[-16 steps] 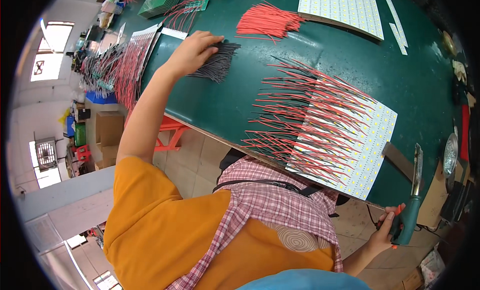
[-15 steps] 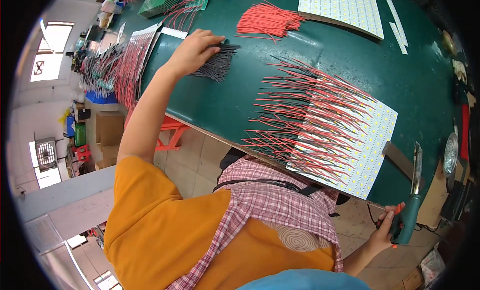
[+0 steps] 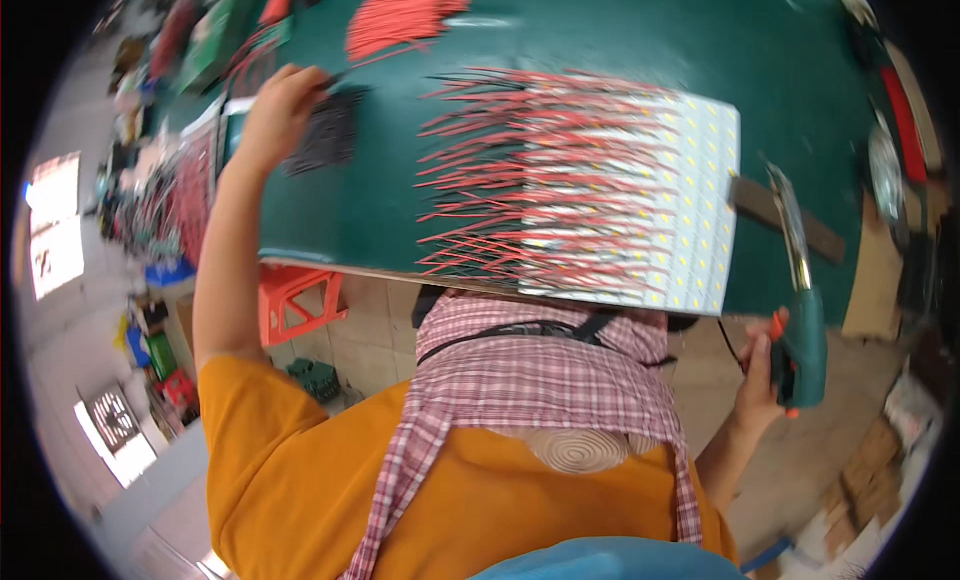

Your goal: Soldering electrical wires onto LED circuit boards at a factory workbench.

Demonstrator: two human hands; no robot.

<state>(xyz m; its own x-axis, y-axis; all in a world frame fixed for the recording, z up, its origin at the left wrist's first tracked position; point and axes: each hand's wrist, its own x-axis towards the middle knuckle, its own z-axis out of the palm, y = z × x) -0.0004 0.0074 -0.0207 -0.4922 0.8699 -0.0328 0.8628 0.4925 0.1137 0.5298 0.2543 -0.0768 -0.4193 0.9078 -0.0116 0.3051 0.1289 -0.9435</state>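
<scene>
My left hand (image 3: 283, 118) is at the far left, its fingers pinched at the upper edge of a pile of black wires (image 3: 325, 135). A short dark wire end shows at the fingertips, though motion blurs it. My right hand (image 3: 762, 385) grips a teal soldering gun (image 3: 808, 345) with an orange trigger, its metal tip pointing away from me. Left of the gun's tip lies a white LED panel board (image 3: 700, 210) with rows of yellow chips. Red and black wires (image 3: 560, 180) lie across the board in rows, their ends hanging past its left edge onto the green table.
A bundle of red wires (image 3: 405, 20) lies at the back of the green table (image 3: 400, 180). A flat dark bar (image 3: 790, 220) rests at the board's right edge. More wired boards (image 3: 185, 195) hang at the left. A red stool (image 3: 295, 305) stands below the table edge.
The whole view has turned and shifted, so the table's things sit further left and the board looks straighter. My left hand remains at the black wires; my right still holds the soldering gun.
</scene>
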